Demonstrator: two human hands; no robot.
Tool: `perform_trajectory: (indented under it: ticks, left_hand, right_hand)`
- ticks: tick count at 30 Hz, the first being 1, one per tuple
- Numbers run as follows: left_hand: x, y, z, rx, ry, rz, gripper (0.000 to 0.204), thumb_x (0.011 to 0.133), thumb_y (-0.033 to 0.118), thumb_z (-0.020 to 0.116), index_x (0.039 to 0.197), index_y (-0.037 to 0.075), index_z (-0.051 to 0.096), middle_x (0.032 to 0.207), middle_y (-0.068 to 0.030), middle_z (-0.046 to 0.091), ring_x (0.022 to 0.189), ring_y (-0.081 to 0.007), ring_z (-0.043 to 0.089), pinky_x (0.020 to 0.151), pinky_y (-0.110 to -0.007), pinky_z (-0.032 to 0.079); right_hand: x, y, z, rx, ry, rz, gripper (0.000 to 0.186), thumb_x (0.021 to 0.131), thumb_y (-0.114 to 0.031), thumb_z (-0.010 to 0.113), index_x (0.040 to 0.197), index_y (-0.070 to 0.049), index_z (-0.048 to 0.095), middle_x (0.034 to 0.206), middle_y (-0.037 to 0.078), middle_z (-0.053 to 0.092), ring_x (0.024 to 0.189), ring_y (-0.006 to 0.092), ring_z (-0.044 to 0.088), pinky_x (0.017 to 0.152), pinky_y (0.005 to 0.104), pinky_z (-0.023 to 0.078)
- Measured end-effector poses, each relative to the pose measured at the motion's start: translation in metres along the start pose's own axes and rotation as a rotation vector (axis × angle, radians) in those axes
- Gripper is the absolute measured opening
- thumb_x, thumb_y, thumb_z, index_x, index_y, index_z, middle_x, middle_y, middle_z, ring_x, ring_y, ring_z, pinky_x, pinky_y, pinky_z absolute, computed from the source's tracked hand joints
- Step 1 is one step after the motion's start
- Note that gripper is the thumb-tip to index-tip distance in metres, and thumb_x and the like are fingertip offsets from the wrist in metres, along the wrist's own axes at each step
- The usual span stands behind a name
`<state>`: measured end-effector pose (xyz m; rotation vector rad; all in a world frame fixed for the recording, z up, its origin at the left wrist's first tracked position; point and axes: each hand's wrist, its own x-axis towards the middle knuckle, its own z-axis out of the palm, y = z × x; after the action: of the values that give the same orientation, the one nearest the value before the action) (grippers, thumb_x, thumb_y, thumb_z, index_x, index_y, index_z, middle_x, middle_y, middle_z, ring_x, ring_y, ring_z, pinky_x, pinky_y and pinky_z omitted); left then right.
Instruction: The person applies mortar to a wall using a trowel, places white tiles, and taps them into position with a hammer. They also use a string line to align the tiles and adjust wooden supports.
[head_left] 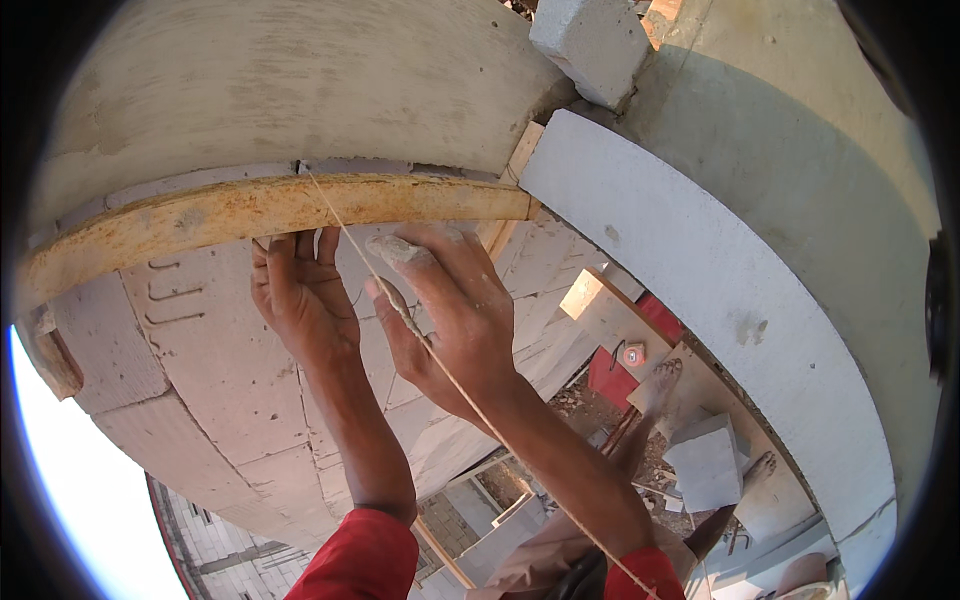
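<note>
A long yellowish wooden batten point(200, 217) lies across the pale block wall. My left hand point(310, 300) is closed at its lower edge, palm toward me, fingertips hidden by the wood. To its right is my right hand point(455, 300), with bent, dusty fingers and the thumb apart from them. A thin string point(470, 405) slopes from a small fixing point(304, 167) above the batten, passing in front of the right thumb and along the right forearm. It looks thicker, as if twisted, by the thumb. Whether the thumb touches it is unclear.
A long pale ledge point(700, 260) curves down the right side, with a loose white block point(590, 50) at its upper end. Below, bare feet point(662, 380) stand on a plank beside a cut block point(705, 462) and a tape measure point(634, 354). Rubble lies lower.
</note>
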<state>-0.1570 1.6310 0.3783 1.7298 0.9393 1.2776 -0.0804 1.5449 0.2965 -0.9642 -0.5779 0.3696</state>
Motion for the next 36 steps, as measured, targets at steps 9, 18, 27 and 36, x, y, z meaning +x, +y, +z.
perform_trajectory:
  ticks: [9,18,27,36]
  left_hand:
    - [0.009,-0.009,-0.004,-0.009,0.008,-0.021,0.018,0.105,0.011,0.052,0.112,-0.004,0.059,0.105,-0.0149,0.069,0.094,-0.0181,0.07,0.085,-0.032,0.062]
    - [0.017,-0.01,-0.018,0.235,-0.001,-0.01,0.014,0.103,0.005,0.054,0.109,-0.007,0.059,0.102,-0.0152,0.069,0.087,-0.0159,0.071,0.075,-0.026,0.065]
    - [0.024,-0.012,-0.015,0.336,0.053,-0.044,0.015,0.102,0.001,0.052,0.111,-0.01,0.058,0.105,-0.0171,0.069,0.09,-0.0187,0.072,0.077,-0.029,0.066]
    - [0.026,-0.015,-0.023,0.278,0.019,-0.092,0.016,0.101,0.0,0.052,0.111,-0.01,0.059,0.105,-0.0179,0.069,0.089,-0.0192,0.072,0.077,-0.028,0.066]
  right_hand:
    - [0.011,0.012,0.015,0.079,0.161,-0.018,0.025,0.083,-0.007,0.079,0.103,0.002,0.066,0.1,0.017,0.067,0.087,0.0321,0.067,0.073,0.0382,0.055]
    - [0.037,0.006,0.041,0.173,0.344,-0.181,0.014,0.085,-0.004,0.077,0.095,0.001,0.068,0.084,0.012,0.07,0.072,0.0239,0.07,0.062,0.032,0.055]
    - [0.04,0.009,0.037,0.129,0.268,-0.131,0.009,0.087,0.003,0.071,0.094,0.002,0.065,0.081,0.013,0.07,0.067,0.0233,0.07,0.06,0.0312,0.055]
    - [0.039,0.008,0.038,0.121,0.247,-0.112,0.013,0.084,0.005,0.07,0.096,0.002,0.064,0.085,0.014,0.071,0.071,0.0252,0.071,0.062,0.0329,0.056]
